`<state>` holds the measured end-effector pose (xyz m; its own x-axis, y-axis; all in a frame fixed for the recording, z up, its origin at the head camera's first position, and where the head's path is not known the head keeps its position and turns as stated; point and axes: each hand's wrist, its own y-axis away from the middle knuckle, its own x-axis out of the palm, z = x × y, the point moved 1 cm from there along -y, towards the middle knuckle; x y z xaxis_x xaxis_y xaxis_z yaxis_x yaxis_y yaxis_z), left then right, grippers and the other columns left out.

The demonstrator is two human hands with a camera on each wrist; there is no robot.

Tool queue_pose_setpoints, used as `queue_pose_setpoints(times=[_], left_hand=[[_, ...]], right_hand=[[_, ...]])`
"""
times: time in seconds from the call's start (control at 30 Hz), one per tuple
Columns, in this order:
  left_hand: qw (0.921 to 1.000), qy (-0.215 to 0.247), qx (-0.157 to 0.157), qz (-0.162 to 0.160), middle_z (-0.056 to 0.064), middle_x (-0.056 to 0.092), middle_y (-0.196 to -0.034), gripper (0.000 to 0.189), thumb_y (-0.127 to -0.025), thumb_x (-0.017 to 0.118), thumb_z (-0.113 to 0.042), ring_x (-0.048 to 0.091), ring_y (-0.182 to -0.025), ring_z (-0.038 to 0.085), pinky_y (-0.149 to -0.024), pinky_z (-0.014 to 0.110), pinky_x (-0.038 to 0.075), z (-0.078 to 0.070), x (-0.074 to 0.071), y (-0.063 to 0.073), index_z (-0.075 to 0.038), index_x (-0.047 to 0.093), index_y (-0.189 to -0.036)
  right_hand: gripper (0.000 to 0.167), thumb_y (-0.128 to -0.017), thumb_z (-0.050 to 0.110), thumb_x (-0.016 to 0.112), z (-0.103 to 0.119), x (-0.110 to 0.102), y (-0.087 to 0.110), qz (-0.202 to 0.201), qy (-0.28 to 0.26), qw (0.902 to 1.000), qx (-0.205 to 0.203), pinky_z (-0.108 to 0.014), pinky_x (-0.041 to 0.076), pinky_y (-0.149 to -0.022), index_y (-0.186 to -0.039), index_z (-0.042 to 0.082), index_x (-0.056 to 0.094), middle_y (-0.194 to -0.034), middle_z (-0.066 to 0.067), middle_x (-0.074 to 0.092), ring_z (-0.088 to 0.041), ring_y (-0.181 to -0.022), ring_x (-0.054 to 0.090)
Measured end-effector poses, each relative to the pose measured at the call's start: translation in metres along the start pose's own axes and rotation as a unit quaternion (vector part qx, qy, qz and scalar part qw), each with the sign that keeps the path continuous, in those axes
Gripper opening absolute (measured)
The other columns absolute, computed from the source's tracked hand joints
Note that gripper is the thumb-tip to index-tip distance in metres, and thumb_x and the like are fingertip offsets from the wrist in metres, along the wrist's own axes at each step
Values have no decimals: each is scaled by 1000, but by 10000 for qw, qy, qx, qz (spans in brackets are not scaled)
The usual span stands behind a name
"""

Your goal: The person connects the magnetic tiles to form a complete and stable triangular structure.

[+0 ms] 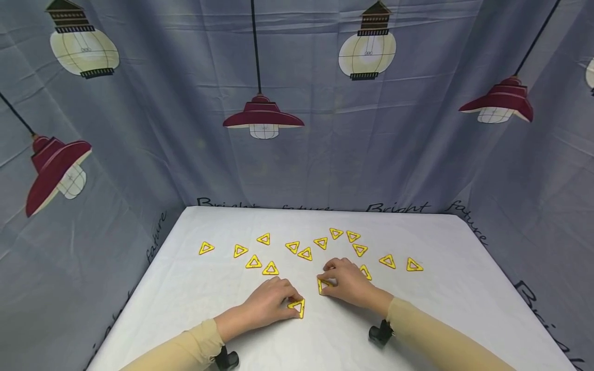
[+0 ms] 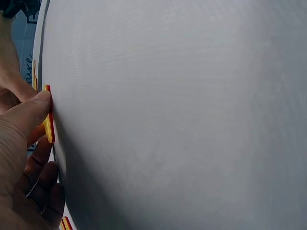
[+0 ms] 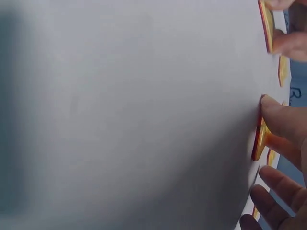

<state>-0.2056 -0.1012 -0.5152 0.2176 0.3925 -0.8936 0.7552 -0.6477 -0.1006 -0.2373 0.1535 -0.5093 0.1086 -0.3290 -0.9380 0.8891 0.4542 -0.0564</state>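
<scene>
My left hand [image 1: 269, 303] pinches a flat yellow triangle frame [image 1: 302, 309] between thumb and fingers, close over the white table. My right hand [image 1: 348, 282], a little farther back, grips another triangle frame [image 1: 319, 287] by its edges. Seen edge-on in the left wrist view, the left triangle [image 2: 50, 120] shows a yellow layer and a red layer. In the right wrist view the right triangle [image 3: 259, 139] stands out between thumb and index finger, the other fingers spread loosely. A further triangle [image 1: 365, 272] lies just behind the right hand, partly hidden by it.
Several similar yellow triangles lie scattered across the middle and back of the white table [image 1: 185, 319], from one triangle [image 1: 206, 248] at the left to another [image 1: 414, 265] at the right. Behind hangs a grey curtain [image 1: 287, 170] printed with lamps.
</scene>
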Motion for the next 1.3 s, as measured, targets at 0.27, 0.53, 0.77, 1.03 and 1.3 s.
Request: queue_pose_setpoints(times=[0.27, 0.53, 0.77, 1.03, 1.3], left_hand=[[9999, 110, -17, 43, -22, 61, -97, 28, -87, 81, -44, 49, -85, -1, -77, 22, 42, 1, 0, -1, -29, 77, -109], [9998, 147, 118, -101, -18, 63, -97, 28, -86, 82, -42, 50, -85, 1, -76, 23, 43, 3, -2, 0, -27, 77, -109], [9998, 196, -4, 39, -21, 63, -99, 27, -87, 81, -43, 49, -86, -1, -78, 23, 43, 5, -2, -1, -28, 76, -110], [9996, 220, 146, -29, -19, 63, -98, 26, -87, 82, -41, 50, -86, 0, -77, 23, 42, 4, 0, -1, -28, 76, -108], [9997, 208, 130, -7, -19, 63, -98, 27, -88, 81, -42, 50, -87, -1, -79, 23, 42, 4, 2, -2, -28, 76, -110]], right_hand=[[36, -80, 38, 87, -2, 1, 25, 17, -205, 9998, 50, -42, 47, -92, -113, 26, 81, -116, 9, 61, -14, -106, 52], [47, -79, 41, 88, 0, -1, 37, 77, -320, 9991, 253, -44, 46, -95, -121, 24, 76, -116, 11, 61, -13, -108, 53], [47, -78, 45, 88, 0, 3, 42, -183, -154, 9991, 363, -41, 47, -90, -119, 26, 77, -112, 12, 59, -10, -101, 49], [47, -77, 47, 88, -1, 8, 42, -379, -9, 9987, 353, -38, 42, -84, -119, 29, 78, -107, 13, 55, -10, -94, 43], [41, -78, 45, 88, 4, 10, 43, -448, -14, 9983, 360, -39, 43, -86, -113, 27, 78, -106, 14, 57, -9, -95, 45]])
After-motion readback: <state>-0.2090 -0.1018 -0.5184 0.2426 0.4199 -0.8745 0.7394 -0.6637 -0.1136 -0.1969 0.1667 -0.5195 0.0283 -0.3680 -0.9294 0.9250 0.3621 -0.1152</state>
